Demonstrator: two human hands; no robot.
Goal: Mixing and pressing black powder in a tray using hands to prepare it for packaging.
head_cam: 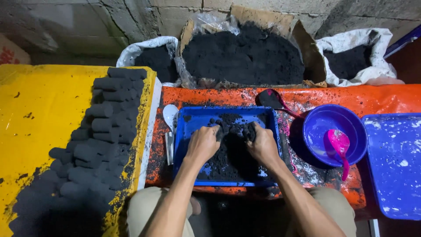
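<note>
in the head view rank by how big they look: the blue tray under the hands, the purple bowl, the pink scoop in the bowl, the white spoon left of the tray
1. blue tray, which both hands work in
2. purple bowl
3. pink scoop and white spoon: they look about alike, so no ranking between them.
</note>
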